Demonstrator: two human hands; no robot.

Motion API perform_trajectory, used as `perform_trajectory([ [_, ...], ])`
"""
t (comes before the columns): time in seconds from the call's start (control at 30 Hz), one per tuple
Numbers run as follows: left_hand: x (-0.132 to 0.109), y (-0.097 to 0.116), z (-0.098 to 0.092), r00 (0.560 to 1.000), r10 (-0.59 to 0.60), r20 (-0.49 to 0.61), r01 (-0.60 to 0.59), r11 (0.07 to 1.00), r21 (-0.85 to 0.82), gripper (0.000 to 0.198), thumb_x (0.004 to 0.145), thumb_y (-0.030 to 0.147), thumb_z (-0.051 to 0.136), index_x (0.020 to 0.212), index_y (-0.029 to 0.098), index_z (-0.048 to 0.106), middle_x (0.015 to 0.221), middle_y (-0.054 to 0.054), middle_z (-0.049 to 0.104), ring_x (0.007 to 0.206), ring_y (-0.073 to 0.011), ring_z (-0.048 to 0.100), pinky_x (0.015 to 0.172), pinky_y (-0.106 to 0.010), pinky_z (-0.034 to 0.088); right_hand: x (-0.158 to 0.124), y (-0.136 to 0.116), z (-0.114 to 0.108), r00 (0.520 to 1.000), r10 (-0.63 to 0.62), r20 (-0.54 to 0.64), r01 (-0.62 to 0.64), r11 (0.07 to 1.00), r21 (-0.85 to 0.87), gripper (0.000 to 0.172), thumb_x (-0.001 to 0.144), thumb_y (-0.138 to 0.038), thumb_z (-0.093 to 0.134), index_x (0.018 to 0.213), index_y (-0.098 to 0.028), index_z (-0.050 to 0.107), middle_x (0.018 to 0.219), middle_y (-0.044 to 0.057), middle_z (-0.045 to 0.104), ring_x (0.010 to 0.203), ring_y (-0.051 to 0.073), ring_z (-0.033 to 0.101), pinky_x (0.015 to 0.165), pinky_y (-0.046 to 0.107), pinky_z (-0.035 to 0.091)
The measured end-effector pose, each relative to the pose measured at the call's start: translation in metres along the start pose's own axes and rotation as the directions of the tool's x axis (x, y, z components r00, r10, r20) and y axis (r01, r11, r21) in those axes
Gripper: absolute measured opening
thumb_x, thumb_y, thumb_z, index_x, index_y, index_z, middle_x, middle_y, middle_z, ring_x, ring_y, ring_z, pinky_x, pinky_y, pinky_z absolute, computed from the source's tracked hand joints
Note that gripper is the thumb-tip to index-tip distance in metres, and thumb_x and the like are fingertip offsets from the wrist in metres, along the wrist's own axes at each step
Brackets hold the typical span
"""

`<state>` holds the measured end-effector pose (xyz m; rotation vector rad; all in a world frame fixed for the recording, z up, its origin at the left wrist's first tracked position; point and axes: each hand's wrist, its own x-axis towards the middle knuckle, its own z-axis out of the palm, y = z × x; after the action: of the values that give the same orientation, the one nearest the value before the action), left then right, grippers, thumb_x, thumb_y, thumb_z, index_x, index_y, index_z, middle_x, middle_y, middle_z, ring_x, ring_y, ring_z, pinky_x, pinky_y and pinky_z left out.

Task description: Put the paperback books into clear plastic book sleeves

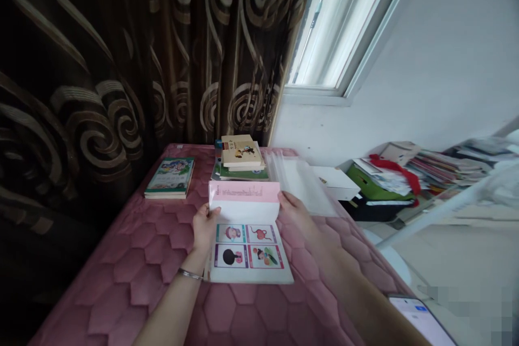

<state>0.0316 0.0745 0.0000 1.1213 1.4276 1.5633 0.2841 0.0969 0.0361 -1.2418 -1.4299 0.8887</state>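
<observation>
An open booklet (pixel 253 275) with four framed pictures lies on the pink quilted surface (pixel 138 275). Its pink-topped cover (pixel 245 193) is raised at the far side. At the booklet's left edge, my left hand (pixel 205 225) pinches the cover, thumb on top; a bracelet circles that wrist. My right hand (pixel 295 208) has its fingers closed on the cover's right edge. Just beyond the booklet is a stack of books (pixel 242 154), the top one beige. Clear plastic sheets (pixel 302 181) lie to the right of the stack.
Two or more green books (pixel 170 175) lie at the left. A phone (pixel 419 316) is at the lower right. Past the right edge are a white box (pixel 336 181), a green bag (pixel 375 178) with papers and piled books (pixel 450 167). A dark curtain (pixel 162 54) hangs behind.
</observation>
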Motion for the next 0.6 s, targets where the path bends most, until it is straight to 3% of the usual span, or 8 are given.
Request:
perform_trajectory([
  [0.17, -0.001, -0.001, -0.001, 1.000, 0.012, -0.011, -0.011, 0.999, 0.042, 0.023, 0.072, 0.031, 0.061, 0.087, 0.014, 0.064, 0.084, -0.007, 0.073, 0.075, -0.0187, 0.067, 0.069, -0.027, 0.050, -0.027, 0.016, 0.031, 0.988, 0.046, -0.148, -0.068, 0.987, -0.147, 0.052, 0.089, -0.065, 0.028, 0.090, -0.023, 0.058, 0.081, 0.004, 0.067, 0.079, 0.022, 0.063, 0.070, 0.032, 0.051],
  [0.3, -0.005, 0.014, -0.006, 0.997, 0.010, -0.075, 0.004, 0.981, 0.194, 0.044, 0.073, 0.028, 0.065, 0.114, 0.013, 0.055, 0.104, -0.014, 0.070, 0.097, -0.0245, 0.066, 0.085, -0.035, 0.049, -0.022, 0.021, 0.038, 0.986, 0.028, -0.165, -0.058, 0.981, -0.182, 0.050, 0.091, -0.061, 0.022, 0.096, -0.024, 0.056, 0.086, 0.003, 0.067, 0.081, 0.021, 0.062, 0.070, 0.031, 0.051],
  [0.37, -0.011, 0.034, -0.008, 0.985, 0.066, -0.159, 0.013, 0.893, 0.451, 0.067, 0.072, 0.029, 0.069, 0.130, 0.009, 0.042, 0.121, -0.022, 0.060, 0.113, -0.0320, 0.057, 0.093, -0.046, 0.045, -0.018, 0.023, 0.037, 0.984, 0.050, -0.169, -0.080, 0.982, -0.174, 0.050, 0.090, -0.060, 0.024, 0.098, -0.024, 0.057, 0.088, 0.004, 0.067, 0.083, 0.021, 0.061, 0.071, 0.032, 0.051],
  [0.43, -0.023, 0.058, -0.010, 0.958, 0.209, -0.194, -0.014, 0.713, 0.701, 0.077, 0.074, 0.027, 0.068, 0.138, 0.009, 0.031, 0.134, -0.026, 0.047, 0.124, -0.0383, 0.047, 0.095, -0.056, 0.040, -0.015, 0.023, 0.037, 0.983, 0.056, -0.173, -0.084, 0.984, -0.156, 0.049, 0.090, -0.059, 0.026, 0.099, -0.023, 0.058, 0.090, 0.005, 0.068, 0.084, 0.022, 0.060, 0.073, 0.033, 0.051],
  [0.5, -0.045, 0.079, -0.011, 0.935, 0.344, -0.092, -0.128, 0.565, 0.815, 0.069, 0.077, 0.022, 0.063, 0.138, 0.011, 0.032, 0.135, -0.024, 0.046, 0.124, -0.0378, 0.045, 0.094, -0.056, 0.040, -0.015, 0.022, 0.037, 0.981, 0.044, -0.188, -0.070, 0.988, -0.134, 0.048, 0.089, -0.059, 0.028, 0.098, -0.023, 0.059, 0.090, 0.005, 0.068, 0.085, 0.022, 0.060, 0.075, 0.034, 0.050],
  [0.53, -0.059, 0.085, -0.011, 0.928, 0.369, 0.050, -0.243, 0.500, 0.831, 0.058, 0.079, 0.022, 0.062, 0.132, 0.013, 0.041, 0.132, -0.021, 0.049, 0.121, -0.0356, 0.048, 0.093, -0.054, 0.040, -0.015, 0.021, 0.037, 0.979, 0.031, -0.200, -0.057, 0.990, -0.129, 0.048, 0.089, -0.059, 0.029, 0.097, -0.023, 0.059, 0.089, 0.005, 0.068, 0.085, 0.023, 0.060, 0.076, 0.034, 0.050],
  [0.57, -0.075, 0.087, -0.012, 0.892, 0.362, 0.270, -0.416, 0.427, 0.803, 0.045, 0.081, 0.022, 0.060, 0.125, 0.016, 0.049, 0.126, -0.017, 0.055, 0.116, -0.0319, 0.052, 0.094, -0.051, 0.041, -0.015, 0.020, 0.037, 0.978, 0.017, -0.209, -0.045, 0.990, -0.131, 0.048, 0.089, -0.060, 0.029, 0.095, -0.023, 0.059, 0.088, 0.005, 0.068, 0.086, 0.023, 0.061, 0.076, 0.034, 0.050],
  [0.6, -0.091, 0.086, -0.013, 0.801, 0.320, 0.507, -0.597, 0.353, 0.721, 0.036, 0.083, 0.024, 0.059, 0.119, 0.020, 0.055, 0.122, -0.013, 0.059, 0.112, -0.0285, 0.055, 0.096, -0.048, 0.040, -0.016, 0.020, 0.037, 0.976, 0.008, -0.217, -0.038, 0.990, -0.137, 0.049, 0.089, -0.061, 0.029, 0.094, -0.023, 0.060, 0.087, 0.005, 0.068, 0.085, 0.023, 0.061, 0.076, 0.034, 0.050],
])
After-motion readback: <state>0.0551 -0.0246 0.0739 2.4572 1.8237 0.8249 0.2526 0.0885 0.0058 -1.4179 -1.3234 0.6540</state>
